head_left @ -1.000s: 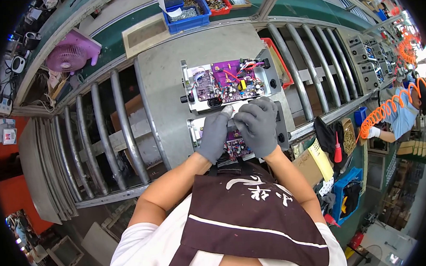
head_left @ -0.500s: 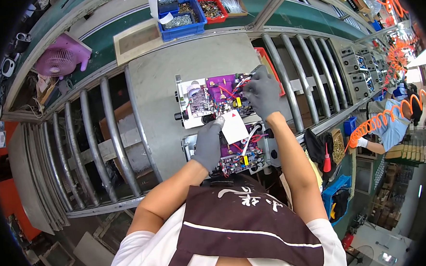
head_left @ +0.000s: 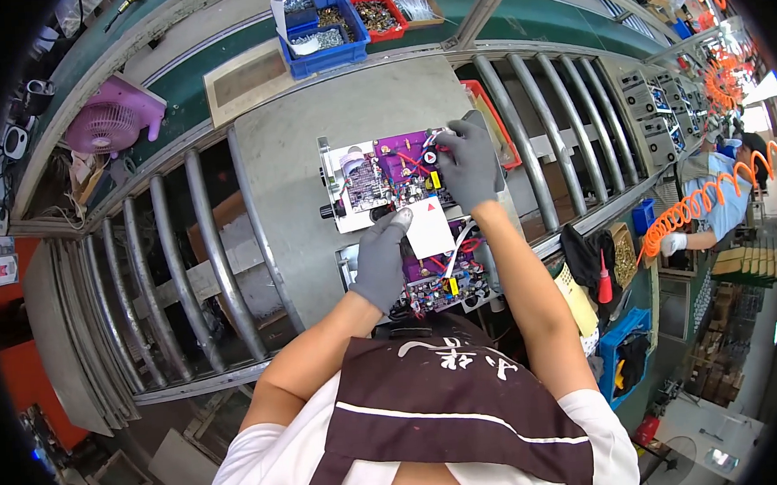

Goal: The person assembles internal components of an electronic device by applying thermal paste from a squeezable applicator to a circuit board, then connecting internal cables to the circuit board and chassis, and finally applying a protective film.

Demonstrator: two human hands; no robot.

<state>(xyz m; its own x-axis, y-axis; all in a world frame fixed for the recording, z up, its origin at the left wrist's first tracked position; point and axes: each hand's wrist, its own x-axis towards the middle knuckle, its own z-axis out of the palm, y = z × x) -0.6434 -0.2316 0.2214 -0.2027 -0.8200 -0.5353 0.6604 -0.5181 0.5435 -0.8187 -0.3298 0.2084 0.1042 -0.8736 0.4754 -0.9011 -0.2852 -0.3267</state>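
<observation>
My left hand, in a grey glove, has its thumb on the edge of a white card with a small red triangle. The card lies over part of an open device chassis that carries a purple circuit board, red wires and a yellow component. At the board's right end, my gloved right hand has its fingers bent in beside a round black part with a light rim. What those fingertips pinch is hidden. Nearer to me lies a second open unit with a similar board, partly covered by the card.
Metal rollers flank the grey work board on both sides. Beyond it stand a blue bin and a red bin of small parts. A red tray sits behind my right hand. At far right, a person works.
My right hand has shifted slightly left over the purple board, and the round black part now shows beside its fingers. The left hand stays at the white card, which has moved slightly right.
</observation>
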